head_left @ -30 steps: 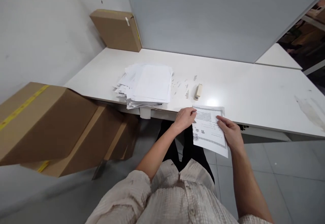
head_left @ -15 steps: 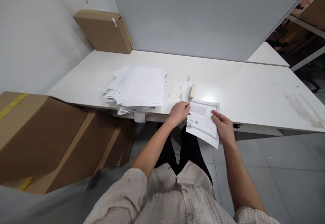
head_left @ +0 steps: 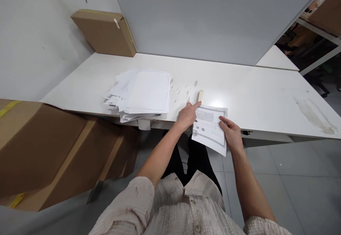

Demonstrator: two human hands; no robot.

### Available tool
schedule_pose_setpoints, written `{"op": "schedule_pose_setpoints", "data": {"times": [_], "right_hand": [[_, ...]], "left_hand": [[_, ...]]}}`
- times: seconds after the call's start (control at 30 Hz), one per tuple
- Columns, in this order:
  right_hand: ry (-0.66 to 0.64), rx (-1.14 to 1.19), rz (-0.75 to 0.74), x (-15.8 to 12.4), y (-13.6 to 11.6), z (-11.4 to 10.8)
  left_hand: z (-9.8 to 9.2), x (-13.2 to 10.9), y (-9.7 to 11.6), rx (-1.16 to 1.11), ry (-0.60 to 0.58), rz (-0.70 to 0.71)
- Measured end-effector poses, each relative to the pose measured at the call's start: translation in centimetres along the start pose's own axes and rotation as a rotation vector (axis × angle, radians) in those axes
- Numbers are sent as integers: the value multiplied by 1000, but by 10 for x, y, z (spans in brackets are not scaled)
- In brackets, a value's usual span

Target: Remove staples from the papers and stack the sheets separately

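A printed sheet of paper (head_left: pixel 209 126), with an ornate border and dark characters, lies partly on the table and juts out over its front edge. My right hand (head_left: pixel 232 132) pinches its right side between thumb and fingers. At the left edge of the sheet is my left hand (head_left: pixel 187 116), its lower fingers curled against the paper. Its index finger stretches forward to the near end of a small cream stapler-like block (head_left: pixel 200 96), just beyond the sheet. Where the left thumb lies is hard to make out.
An untidy stack of white papers (head_left: pixel 149 91) sits left on the white table (head_left: pixel 253 96). A flat cardboard box (head_left: pixel 105 34) leans at the back left corner. Larger cardboard boxes (head_left: pixel 39 149) stand on the floor at left. A grey panel (head_left: pixel 186 18) rises behind the table.
My left index finger has stretched out from the paper's edge to the cream block. The right hand keeps its hold on the sheet. The whole view has shifted slightly.
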State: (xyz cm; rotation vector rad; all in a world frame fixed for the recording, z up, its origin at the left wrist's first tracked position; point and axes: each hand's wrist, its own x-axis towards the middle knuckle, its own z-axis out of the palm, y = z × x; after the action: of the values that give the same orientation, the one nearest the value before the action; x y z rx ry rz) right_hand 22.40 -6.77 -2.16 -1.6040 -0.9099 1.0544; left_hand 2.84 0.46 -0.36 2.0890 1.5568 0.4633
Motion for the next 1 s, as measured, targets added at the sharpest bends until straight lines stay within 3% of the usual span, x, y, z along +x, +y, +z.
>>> {"op": "schedule_pose_setpoints", "data": {"times": [0.2,0.37,0.6,0.7,0.8,0.9,1.0], "right_hand": [[0,-48,-16,0,-4,-1],[89,-118,-148,-1,-23,-22],[194,16,-245,-3,-41,-50],[143,136,-251,-1,-49,-40],[78,186,-294,3,-62,-20],[-2,187,-310,8,-75,6],[-98,162,-231,15,-81,36]], "left_hand": [[1,1,-4,12,6,24],[5,0,-8,-13,75,50],[12,-6,-12,-167,293,142],[11,-22,-8,-243,385,212],[2,-53,-10,-256,469,222],[-21,-85,-23,-155,576,178],[-55,-101,-43,23,713,57]]}}
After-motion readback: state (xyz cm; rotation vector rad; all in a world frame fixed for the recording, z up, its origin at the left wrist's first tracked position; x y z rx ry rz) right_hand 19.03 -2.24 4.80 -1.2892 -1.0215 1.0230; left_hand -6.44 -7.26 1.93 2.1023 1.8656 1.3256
